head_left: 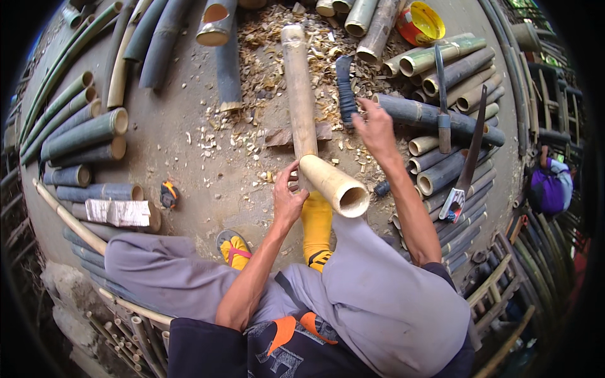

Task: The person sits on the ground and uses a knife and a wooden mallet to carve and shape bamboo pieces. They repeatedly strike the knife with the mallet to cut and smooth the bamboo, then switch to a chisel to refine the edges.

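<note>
A peeled bamboo pole (pixel 299 94) runs away from me across a flat brown block (pixel 280 137). Its near section (pixel 324 176) is paler, with the hollow cut end facing my knee. My left hand (pixel 290 198) is beside this section, the forefinger touching its side and the other fingers loosely bent. To the right, my right hand (pixel 376 131) is held with fingers apart and nothing visible in them. Close to its fingertips lies a dark, curved, strip-wrapped handle-like piece (pixel 346 91); whether they touch it I cannot tell.
Bamboo shavings (pixel 265 57) cover the ground ahead. Cut bamboo is stacked on the left (pixel 88 135) and right (pixel 441 170). A handsaw (pixel 471 148) and a long blade with a wooden handle (pixel 444 132) rest on the right stack. A tape measure (pixel 169 194) lies left; a red-and-yellow helmet (pixel 419 24) sits ahead.
</note>
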The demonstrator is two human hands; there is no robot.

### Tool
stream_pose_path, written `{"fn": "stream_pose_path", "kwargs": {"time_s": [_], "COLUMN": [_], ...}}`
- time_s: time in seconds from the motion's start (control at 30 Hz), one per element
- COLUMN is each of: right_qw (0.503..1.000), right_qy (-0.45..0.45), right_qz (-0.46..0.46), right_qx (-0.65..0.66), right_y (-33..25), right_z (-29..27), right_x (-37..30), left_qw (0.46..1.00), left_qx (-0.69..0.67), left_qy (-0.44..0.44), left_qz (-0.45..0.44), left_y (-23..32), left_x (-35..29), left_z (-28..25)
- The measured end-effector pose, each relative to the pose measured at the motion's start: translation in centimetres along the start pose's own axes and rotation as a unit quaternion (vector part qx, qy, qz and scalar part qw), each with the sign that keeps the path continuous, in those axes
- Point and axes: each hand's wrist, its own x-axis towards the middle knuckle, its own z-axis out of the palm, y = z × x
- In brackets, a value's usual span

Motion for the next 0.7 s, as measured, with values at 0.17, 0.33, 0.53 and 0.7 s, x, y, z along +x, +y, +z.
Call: {"fn": "stream_pose_path", "kwargs": {"time_s": [0.17, 0.33, 0.53, 0.7], "right_qw": [0.996, 0.998, 0.964, 0.906], "right_qy": [-0.022, 0.019, 0.004, 0.135], "right_qz": [-0.006, 0.001, 0.154, 0.142], "right_qx": [-0.084, -0.062, 0.217, 0.374], "right_y": [1.9, 3.0, -0.1, 0.3], "right_z": [5.8, 7.4, 2.9, -1.7], "right_x": [1.3, 1.7, 0.4, -1.0], "left_qw": [1.0, 0.997, 0.953, 0.943], "left_qx": [0.03, 0.072, 0.228, 0.175], "left_qy": [-0.006, -0.036, -0.007, -0.039], "left_qz": [-0.001, 0.009, 0.2, 0.28], "left_y": [0.1, 0.6, 2.9, 5.9], "left_x": [0.8, 1.3, 0.5, 0.3], "left_z": [-0.3, -1.0, -1.8, -0.4]}}
